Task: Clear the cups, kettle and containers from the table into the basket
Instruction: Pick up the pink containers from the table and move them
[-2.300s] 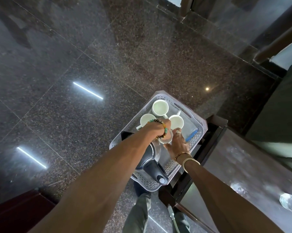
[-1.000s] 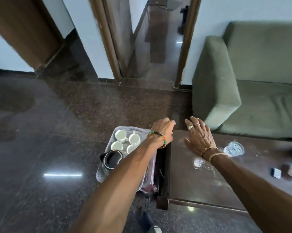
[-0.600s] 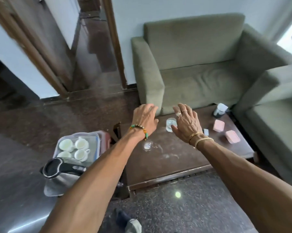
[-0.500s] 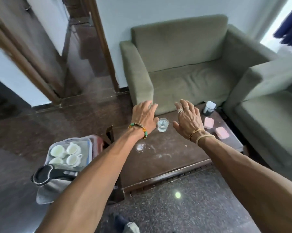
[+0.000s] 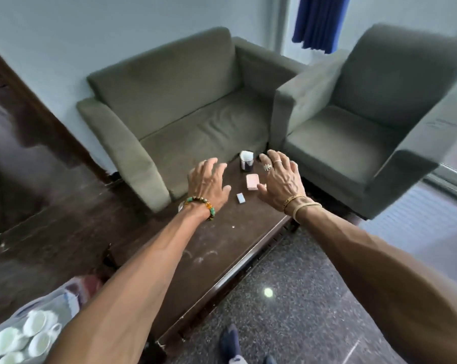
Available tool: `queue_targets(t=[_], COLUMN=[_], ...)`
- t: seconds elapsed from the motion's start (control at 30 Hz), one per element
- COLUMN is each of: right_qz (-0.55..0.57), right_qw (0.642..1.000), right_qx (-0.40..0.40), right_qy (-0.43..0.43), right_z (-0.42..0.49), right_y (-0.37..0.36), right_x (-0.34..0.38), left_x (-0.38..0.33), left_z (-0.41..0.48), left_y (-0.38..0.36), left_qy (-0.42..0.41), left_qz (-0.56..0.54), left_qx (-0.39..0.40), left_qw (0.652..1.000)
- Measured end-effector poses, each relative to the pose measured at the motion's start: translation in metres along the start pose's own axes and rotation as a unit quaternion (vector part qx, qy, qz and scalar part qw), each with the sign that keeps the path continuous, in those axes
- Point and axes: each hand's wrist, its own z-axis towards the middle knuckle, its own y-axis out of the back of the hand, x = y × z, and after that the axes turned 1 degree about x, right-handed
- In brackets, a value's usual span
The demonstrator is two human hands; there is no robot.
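Note:
Both my hands hover with spread fingers over the far end of the dark wooden table [image 5: 206,248], holding nothing. My left hand [image 5: 209,181] is just left of a small pale blue piece [image 5: 240,198]. My right hand [image 5: 281,178] is right of a pink container [image 5: 252,182] and partly covers what lies beyond it. A dark jar with a white lid [image 5: 246,161] stands at the table's far edge between my fingertips. The white basket [image 5: 51,308] sits on the floor at bottom left with several white cups [image 5: 35,323] in it; the kettle is out of view.
A green sofa [image 5: 185,106] stands behind the table and a green armchair [image 5: 366,119] to its right, both close to the table's far corner. Speckled dark floor [image 5: 301,298] lies to the right of the table. My foot [image 5: 228,342] shows at the bottom edge.
My view swung right from the basket to the table's far end. Both hands left the basket and moved across the table, past the glass, to the pink container and jar.

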Motion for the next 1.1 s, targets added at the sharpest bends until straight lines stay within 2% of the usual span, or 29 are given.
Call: queue_targets(t=[0.13, 0.33, 0.53, 0.9, 1.1], right_qz=[-0.017, -0.040, -0.046, -0.055, -0.060], right_qw=[0.999, 0.993, 0.986, 0.984, 0.983], right_qx=[0.024, 0.016, 0.003, -0.014, -0.030], right_qy=[-0.036, -0.112, -0.158, -0.168, -0.171], right_z=[-0.010, 0.012, 0.010, -0.002, -0.007], right_y=[-0.009, 0.011, 0.028, 0.054, 0.071], right_x=[-0.024, -0.058, -0.091, -0.177, -0.226], left_x=[-0.012, -0.047, -0.088, -0.172, -0.219], left_z=[0.023, 0.081, 0.109, 0.134, 0.139], left_y=[-0.020, -0.016, -0.021, -0.024, -0.020], left_qy=[-0.025, -0.072, -0.122, -0.169, -0.155], left_qz=[-0.006, -0.062, -0.063, -0.048, -0.046], left_qx=[0.029, -0.003, -0.004, -0.054, -0.072], left_qw=[0.999, 0.995, 0.991, 0.983, 0.984])
